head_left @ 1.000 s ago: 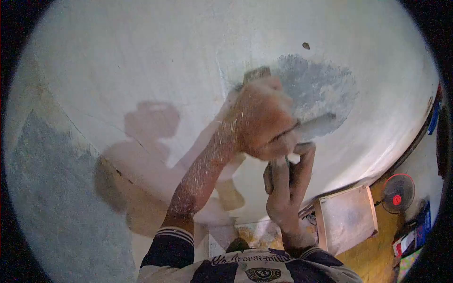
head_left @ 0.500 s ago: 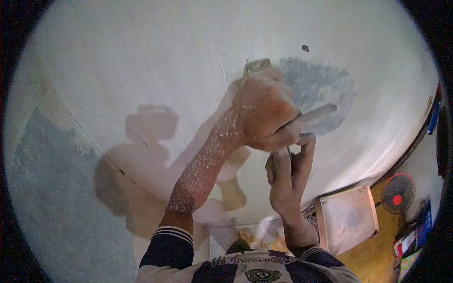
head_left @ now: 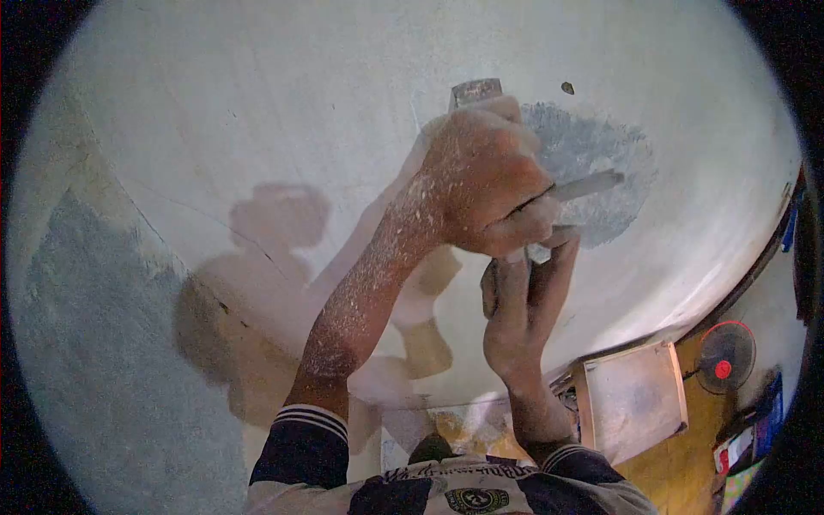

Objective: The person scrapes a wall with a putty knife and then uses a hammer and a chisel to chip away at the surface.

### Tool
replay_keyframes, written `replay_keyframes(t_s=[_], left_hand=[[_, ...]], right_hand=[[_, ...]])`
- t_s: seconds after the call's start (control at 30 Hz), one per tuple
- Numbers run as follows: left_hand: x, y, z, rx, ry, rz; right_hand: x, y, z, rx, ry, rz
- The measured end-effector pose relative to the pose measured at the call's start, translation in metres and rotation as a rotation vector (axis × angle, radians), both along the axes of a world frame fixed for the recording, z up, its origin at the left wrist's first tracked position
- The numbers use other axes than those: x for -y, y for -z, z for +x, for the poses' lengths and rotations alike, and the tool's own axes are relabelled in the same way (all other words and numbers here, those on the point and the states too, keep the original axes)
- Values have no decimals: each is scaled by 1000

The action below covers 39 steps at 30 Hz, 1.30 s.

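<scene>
My left hand [head_left: 493,176], in a fist, is wrapped round a tool in front of the wall. A greyish block-like end [head_left: 476,93] sticks out above the knuckles, and a narrow grey blade-like piece [head_left: 592,184] points right from below the fist. Whether these two belong together is hidden. My right hand [head_left: 525,296] is just beneath, fingers bent upward against the underside of the left. Something small and pale [head_left: 539,252] shows between its fingertips, too little to name. Behind both hands is a rough grey patch [head_left: 601,154] on the whitish wall [head_left: 343,86].
A small dark hole [head_left: 567,87] marks the wall above the patch. Bare grey wall [head_left: 112,343] and a crack lie at left. At lower right are a pale box-like piece [head_left: 635,399], a red-rimmed fan [head_left: 725,365] and blue items. White dust coats my left forearm.
Both hands have moved up a little along the wall, the left still clenched round the tool. The view has shifted slightly, so the grey patch appears further right.
</scene>
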<state>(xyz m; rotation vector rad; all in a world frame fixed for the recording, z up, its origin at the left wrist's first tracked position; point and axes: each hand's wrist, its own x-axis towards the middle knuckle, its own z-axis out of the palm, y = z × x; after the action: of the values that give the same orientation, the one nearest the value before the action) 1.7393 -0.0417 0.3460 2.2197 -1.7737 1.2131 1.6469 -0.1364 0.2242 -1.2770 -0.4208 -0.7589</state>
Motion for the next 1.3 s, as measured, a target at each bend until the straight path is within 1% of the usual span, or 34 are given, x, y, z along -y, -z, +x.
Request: replay_keyframes(t_s=[0.1,0.2,0.27,0.3,0.33,0.37,0.43,0.53,0.63,0.7,0.77,0.87,0.93,1.0,1.07,1.17,1.23,1.3], left_hand=[[0,17,-8,-44,27,-16],[2,3,-2,-16,-9,-6],[4,1,-4,-31,-7,-2],[3,2,-7,-39,-2,-7],[4,10,-11,-60,8,-12],[2,21,-15,-86,25,-22],[1,34,-19,-123,40,-31],[0,30,-17,-121,30,-23],[-3,34,-17,-144,37,-27],[-3,40,-17,-153,44,-35],[-3,35,-13,-132,32,-43],[-7,20,-10,-113,18,-37],[-8,25,-13,-140,26,-40],[-9,29,-16,-149,39,-39],[-9,28,-12,-145,44,-39],[-11,30,-14,-165,54,-37],[-11,43,-17,-196,66,-47],[-11,45,-18,-197,70,-44]], right_hand=[[4,4,-8,-30,-24,-16],[2,-2,1,-18,-52,58],[4,1,1,8,-21,10],[5,2,-3,-21,-32,3],[7,3,-7,-51,-43,-5],[11,9,-23,-137,-80,3],[12,12,-27,-196,-139,20],[10,13,-23,-175,-179,53],[2,27,-18,-65,-78,-46],[2,25,-20,-114,-84,-18],[-4,21,-16,-125,-63,22],[-1,12,-5,-27,-59,-21],[-1,16,-24,-128,-104,-14],[-3,13,-27,-140,-119,16],[-9,5,-21,-81,-104,55],[-9,1,-24,-111,-165,82],[-2,20,-34,-188,-211,74],[-4,22,-27,-184,-244,106]])
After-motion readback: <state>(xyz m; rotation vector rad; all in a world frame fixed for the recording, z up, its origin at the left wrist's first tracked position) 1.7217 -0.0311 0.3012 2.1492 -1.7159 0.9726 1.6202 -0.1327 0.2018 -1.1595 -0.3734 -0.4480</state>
